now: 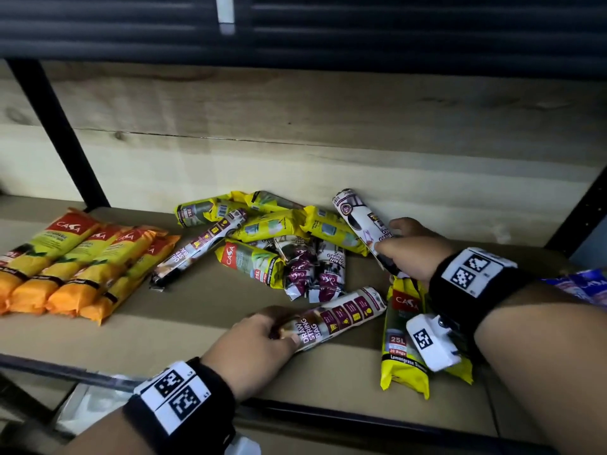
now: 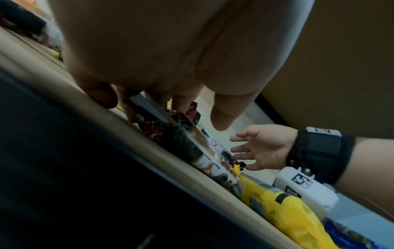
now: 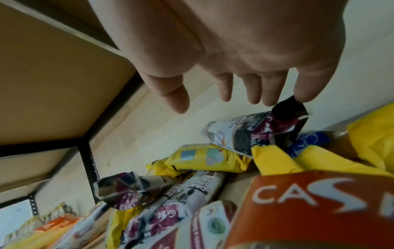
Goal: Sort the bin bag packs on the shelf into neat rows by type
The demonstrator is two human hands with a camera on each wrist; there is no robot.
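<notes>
On the brown shelf [image 1: 184,326] lies a mixed pile of bin bag packs. My left hand [image 1: 259,336] grips one end of a white and maroon draw string bag pack [image 1: 341,315] near the front edge; the left wrist view shows the fingers [image 2: 177,102] curled on that pack [image 2: 192,143]. My right hand [image 1: 410,247] hovers with straight, spread fingers at a second white draw string pack [image 1: 358,221] that leans on the back wall. In the right wrist view the little finger [image 3: 307,91] touches that pack's dark end [image 3: 285,111]. Several yellow packs [image 1: 272,224] lie in the pile.
A neat row of orange and yellow packs [image 1: 75,264] fills the shelf's left side. Crumpled maroon packs [image 1: 312,270] and another draw string pack [image 1: 197,247] lie mid-pile. Yellow packs [image 1: 404,343] sit under my right wrist, a blue pack [image 1: 584,284] at far right. A black post [image 1: 56,133] stands at back left.
</notes>
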